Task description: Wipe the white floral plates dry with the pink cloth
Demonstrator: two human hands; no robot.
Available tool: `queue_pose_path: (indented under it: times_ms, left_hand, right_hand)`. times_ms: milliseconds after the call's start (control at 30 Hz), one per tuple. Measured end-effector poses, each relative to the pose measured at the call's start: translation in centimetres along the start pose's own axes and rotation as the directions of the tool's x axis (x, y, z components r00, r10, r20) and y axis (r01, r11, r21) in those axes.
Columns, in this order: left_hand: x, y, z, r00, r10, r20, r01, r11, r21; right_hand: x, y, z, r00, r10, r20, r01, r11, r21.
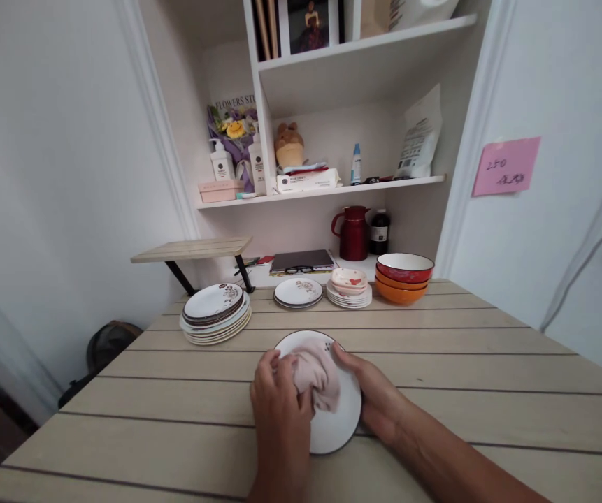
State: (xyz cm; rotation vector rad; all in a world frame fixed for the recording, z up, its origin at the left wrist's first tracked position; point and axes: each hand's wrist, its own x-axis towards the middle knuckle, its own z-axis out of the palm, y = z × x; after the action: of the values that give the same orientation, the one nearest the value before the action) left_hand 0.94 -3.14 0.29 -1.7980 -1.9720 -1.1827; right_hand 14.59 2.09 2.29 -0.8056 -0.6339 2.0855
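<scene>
A white plate with a dark rim and a small dark pattern near its top is held over the slatted table in front of me. Its right edge is gripped by my right hand, the thumb lying on the upper face and the fingers hidden beneath. My left hand is closed on a crumpled pale pink cloth, which lies against the plate's face. The cloth covers much of the plate's upper middle.
Behind the plate stand a tall plate stack, a smaller plate stack, little dishes on saucers and stacked bowls. A small raised shelf stands at the table's back left. Farther back are a red jug and a laptop.
</scene>
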Motion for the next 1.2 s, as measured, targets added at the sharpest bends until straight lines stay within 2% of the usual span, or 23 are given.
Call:
queue_pose_path:
  times_ms: [67, 100, 200, 267, 400, 467, 567, 700, 800, 933, 1067, 1200]
  left_hand:
    - [-0.2, -0.2, 0.2, 0.994, 0.062, -0.094, -0.058, 0.998, 0.04]
    - [-0.3, -0.2, 0.3, 0.989, 0.112, -0.101, -0.106, 0.993, 0.058]
    - [-0.5, -0.2, 0.6, 0.959, 0.283, 0.023, -0.283, 0.956, 0.072]
    - [-0.5, -0.3, 0.8, 0.93, 0.352, 0.102, -0.361, 0.93, 0.075]
    - [-0.6, -0.7, 1.5, 0.854, 0.518, 0.056, -0.521, 0.849, 0.092]
    - [-0.6, -0.5, 1.8, 0.828, 0.561, 0.02, -0.56, 0.824, 0.09]
    - [-0.6, -0.1, 1.8, 0.875, 0.483, -0.03, -0.477, 0.871, 0.121]
    - [-0.1, 0.1, 1.2, 0.966, 0.254, -0.056, -0.228, 0.931, 0.285]
    - [-0.1, 0.0, 0.7, 0.985, 0.164, -0.042, -0.138, 0.921, 0.364]
    - [-0.6, 0.1, 0.3, 0.985, 0.166, 0.048, -0.173, 0.926, 0.336]
    - [-1.1, 0.4, 0.3, 0.948, 0.274, 0.161, -0.305, 0.926, 0.22]
    - [-1.0, 0.4, 0.7, 0.895, 0.434, 0.107, -0.445, 0.887, 0.126]
  right_hand:
    - [0.2, 0.1, 0.0, 1.0, 0.018, 0.017, -0.018, 1.0, 0.012]
    - [0.3, 0.1, -0.1, 0.999, 0.024, 0.025, -0.025, 0.999, 0.032]
    - [0.8, -0.3, -0.7, 0.997, 0.046, 0.054, -0.052, 0.992, 0.113]
    - [0.9, -0.7, -1.0, 0.996, 0.053, 0.069, -0.063, 0.986, 0.152]
    - [0.7, -1.0, -1.0, 0.991, 0.072, 0.111, -0.087, 0.986, 0.144]
    - [0.4, -0.8, -0.8, 0.988, 0.088, 0.127, -0.101, 0.99, 0.099]
    - [0.2, -0.5, -0.4, 0.989, 0.077, 0.128, -0.084, 0.995, 0.048]
    - [0.2, -0.3, -0.1, 0.993, 0.038, 0.11, -0.043, 0.998, 0.041]
    - [0.3, -0.3, -0.2, 0.994, 0.062, 0.09, -0.068, 0.996, 0.059]
    - [0.6, -0.8, -0.7, 1.0, 0.019, 0.022, -0.021, 0.995, 0.102]
    - [0.7, -1.3, -1.3, 1.0, -0.006, 0.006, 0.005, 0.993, 0.12]
    - [0.2, -0.9, -0.9, 0.995, 0.057, 0.088, -0.063, 0.996, 0.062]
